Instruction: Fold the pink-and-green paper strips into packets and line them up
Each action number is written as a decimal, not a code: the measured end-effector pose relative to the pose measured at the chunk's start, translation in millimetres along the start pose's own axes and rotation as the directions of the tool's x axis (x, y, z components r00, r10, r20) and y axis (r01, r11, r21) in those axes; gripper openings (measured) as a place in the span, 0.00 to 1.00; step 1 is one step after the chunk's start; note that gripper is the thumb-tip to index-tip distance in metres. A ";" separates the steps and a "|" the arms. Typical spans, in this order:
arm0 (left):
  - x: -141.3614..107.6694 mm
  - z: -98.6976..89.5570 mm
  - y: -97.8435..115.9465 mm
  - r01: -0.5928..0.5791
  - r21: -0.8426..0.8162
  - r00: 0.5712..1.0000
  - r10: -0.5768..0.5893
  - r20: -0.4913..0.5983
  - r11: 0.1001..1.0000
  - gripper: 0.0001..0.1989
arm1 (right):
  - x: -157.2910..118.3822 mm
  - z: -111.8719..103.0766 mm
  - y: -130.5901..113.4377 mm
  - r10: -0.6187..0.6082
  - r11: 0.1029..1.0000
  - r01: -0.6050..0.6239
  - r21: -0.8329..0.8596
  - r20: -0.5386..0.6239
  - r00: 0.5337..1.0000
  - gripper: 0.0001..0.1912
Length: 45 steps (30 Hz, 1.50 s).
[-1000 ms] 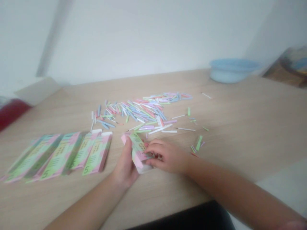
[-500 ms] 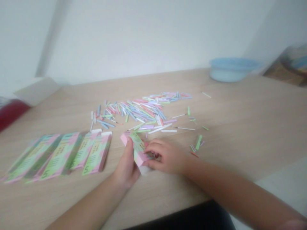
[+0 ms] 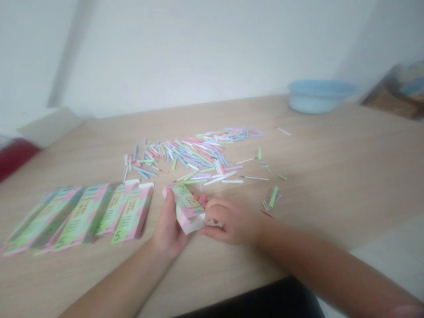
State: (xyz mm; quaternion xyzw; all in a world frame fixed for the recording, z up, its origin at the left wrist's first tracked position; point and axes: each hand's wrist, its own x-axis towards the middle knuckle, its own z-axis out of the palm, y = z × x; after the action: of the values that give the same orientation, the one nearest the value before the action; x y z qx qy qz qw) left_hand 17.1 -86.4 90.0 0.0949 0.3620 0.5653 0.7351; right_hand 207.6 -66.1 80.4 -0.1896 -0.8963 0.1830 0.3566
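Note:
My left hand (image 3: 169, 227) is wrapped around a small green and pink carton (image 3: 188, 204), its thumb along the left side and its fingertips showing past the far side. The carton is tilted, with a white end flap (image 3: 194, 224) towards me. My right hand (image 3: 230, 220) is closed in a pinch at that near end, its fingers against the flap. Whether anything small is between these fingers is hard to see. Just beyond the hands lies a loose pile of slim pastel pen-like sticks (image 3: 195, 152). To the left, several similar cartons (image 3: 130, 214) lie in a row.
Thin white rods with dark tips (image 3: 255, 178) and small green pieces (image 3: 273, 197) are scattered right of the pile. A light blue basin (image 3: 318, 97) stands at the back right of the wooden table (image 3: 331, 176). At the far left are a pale box (image 3: 49, 126) and something red (image 3: 18, 157).
The carton has turned in my left hand, bringing more of its white end flap into view. My right fingers have shifted from over its printed side to its near end.

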 end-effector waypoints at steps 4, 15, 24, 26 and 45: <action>-0.4 1.7 0.4 -0.044 -0.023 0.998 0.044 0.033 0.999 0.27 | 1.9 -0.9 -2.1 -0.044 0.994 0.042 -0.102 -0.014 0.999 0.10; -0.6 1.7 0.8 -0.084 -0.006 0.996 0.084 0.033 0.996 0.27 | 1.5 9.7 -1.7 -0.094 0.963 0.074 -0.259 -0.065 0.993 0.14; 3.5 2.5 0.3 -0.122 -0.036 0.989 0.118 -0.091 0.992 0.22 | 2.2 9.9 -2.4 -0.129 0.944 0.124 -0.307 0.004 0.992 0.14; 4.7 1.3 -0.2 -0.131 -0.027 0.987 0.128 -0.101 0.991 0.22 | 2.3 10.4 -2.6 -0.147 0.936 0.140 -0.324 0.001 0.989 0.13; 1.4 2.9 -3.5 -0.124 0.018 0.992 0.124 -0.026 0.992 0.21 | 4.5 12.3 2.7 0.129 0.989 -0.128 0.068 -0.019 0.991 0.13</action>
State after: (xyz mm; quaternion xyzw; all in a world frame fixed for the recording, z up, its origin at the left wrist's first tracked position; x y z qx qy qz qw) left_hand 21.8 -85.5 89.6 0.1155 0.3698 0.6081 0.6929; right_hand 196.4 -64.0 73.4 -0.2371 -0.8713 0.2334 0.3607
